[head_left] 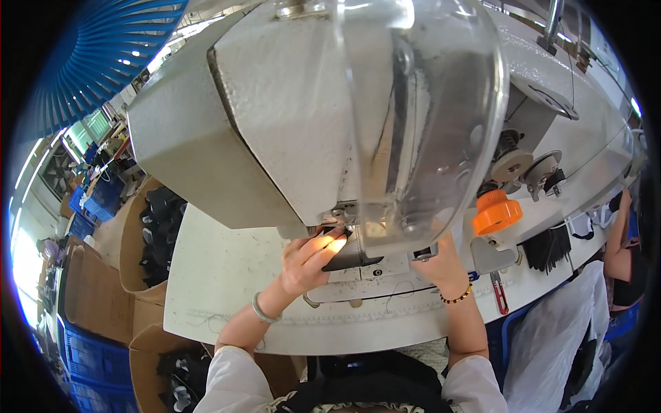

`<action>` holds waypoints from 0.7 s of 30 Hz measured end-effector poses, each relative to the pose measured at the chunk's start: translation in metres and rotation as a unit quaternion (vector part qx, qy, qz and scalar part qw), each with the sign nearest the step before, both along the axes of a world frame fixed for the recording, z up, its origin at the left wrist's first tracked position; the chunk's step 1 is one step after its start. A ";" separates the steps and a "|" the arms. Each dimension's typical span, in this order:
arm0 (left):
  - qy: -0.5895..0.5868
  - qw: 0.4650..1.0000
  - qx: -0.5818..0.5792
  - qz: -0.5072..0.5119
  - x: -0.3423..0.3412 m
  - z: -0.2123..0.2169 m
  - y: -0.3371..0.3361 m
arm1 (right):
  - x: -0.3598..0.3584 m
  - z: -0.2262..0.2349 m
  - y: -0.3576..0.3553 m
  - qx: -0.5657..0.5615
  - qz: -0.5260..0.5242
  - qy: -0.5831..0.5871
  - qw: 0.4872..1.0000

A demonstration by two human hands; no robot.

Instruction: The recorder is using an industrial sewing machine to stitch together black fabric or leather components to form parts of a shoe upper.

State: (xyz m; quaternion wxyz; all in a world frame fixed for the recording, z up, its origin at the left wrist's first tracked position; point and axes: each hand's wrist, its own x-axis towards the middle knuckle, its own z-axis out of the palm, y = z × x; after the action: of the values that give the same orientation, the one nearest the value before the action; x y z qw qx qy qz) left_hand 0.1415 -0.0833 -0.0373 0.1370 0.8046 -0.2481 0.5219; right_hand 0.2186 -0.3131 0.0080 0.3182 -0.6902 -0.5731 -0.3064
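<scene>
My left hand [303, 267] is closed around the left edge of a small dark piece of material [351, 253], its fingertips lit by the machine's lamp. That piece lies flat beneath the head of a grey-white sewing machine [289, 103], close to the needle area. A clear plastic guard [441, 124] hangs in front of the machine head. To the right of the piece, my right hand [441, 265] reaches in beside the guard. The guard and a metal part hide its fingers, so what they touch cannot be made out.
The pale sewing table [275, 330] carries red-handled snips [499, 292] and a bundle of black strips [547, 249] on the right. An orange knob [497, 212] juts from the machine. Cardboard boxes [134, 275] of black pieces stand at left. Another person's arm [617, 234] shows far right.
</scene>
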 end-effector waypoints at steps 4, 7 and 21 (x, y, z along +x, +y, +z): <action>0.007 1.000 -0.021 -0.013 -0.001 -0.001 0.000 | -0.004 -0.005 0.005 0.045 0.028 0.036 0.998; 0.002 0.999 -0.035 -0.012 -0.001 -0.001 -0.001 | -0.012 -0.001 0.013 0.075 -0.037 0.082 0.993; -0.020 1.000 -0.006 -0.017 0.000 0.005 -0.007 | 0.000 -0.002 0.012 0.086 -0.004 0.054 0.995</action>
State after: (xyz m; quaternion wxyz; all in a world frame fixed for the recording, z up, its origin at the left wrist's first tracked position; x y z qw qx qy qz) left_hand 0.1415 -0.0905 -0.0319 0.1461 0.7889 -0.2615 0.5365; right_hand 0.2181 -0.3012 0.0062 0.4062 -0.6779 -0.5239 -0.3179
